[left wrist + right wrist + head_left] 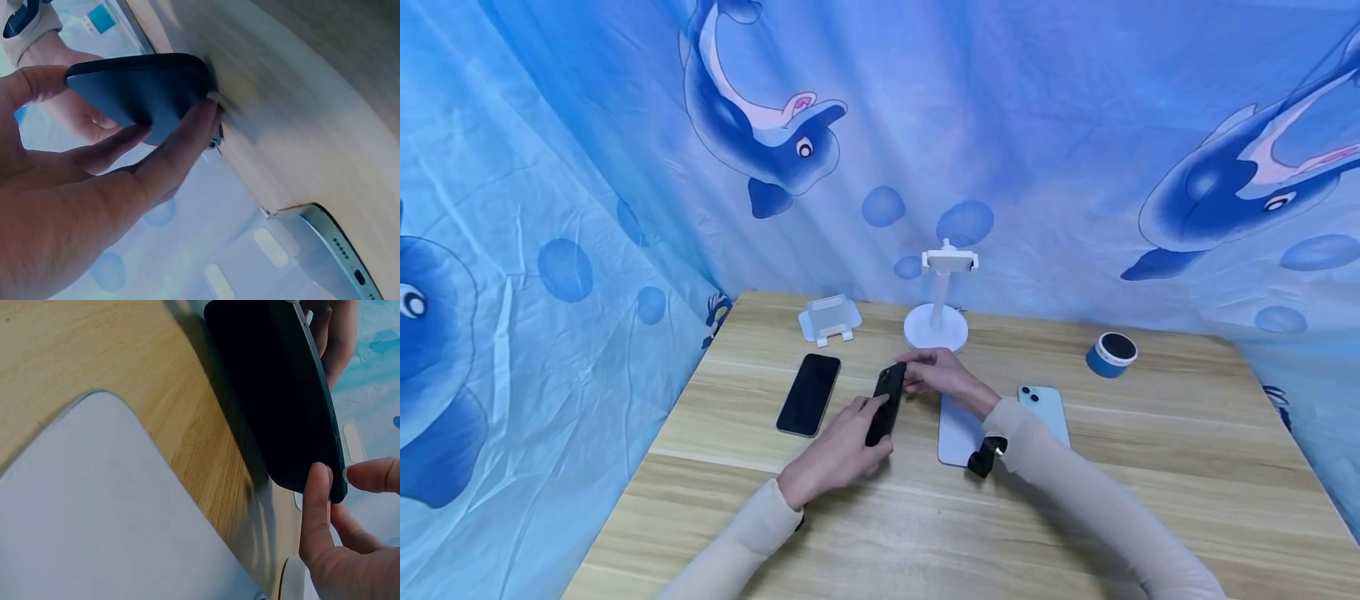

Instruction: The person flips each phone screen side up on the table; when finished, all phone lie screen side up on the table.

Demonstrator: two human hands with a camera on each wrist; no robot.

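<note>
A black phone [888, 400] is held on its edge over the wooden table by both hands, tilted, with its camera end away from me. My left hand [842, 446] grips it by its long edges, thumb on one and fingers on the other, as the left wrist view shows. At the far end, my right hand [942, 375] pinches a corner between thumb and fingers. The right wrist view shows the dark screen side of the phone [269, 394] facing the right hand. Beneath the right forearm lies a pale flat tablet-like slab [957, 433], partly hidden.
Left of the hands lies a phone with a dark screen [809, 394]. Behind it stands a small white folding stand [831, 317]; a white phone holder [936, 329] on a round base is at the back. A light-blue phone [1048, 410] and a blue-and-white round canister [1109, 358] are to the right.
</note>
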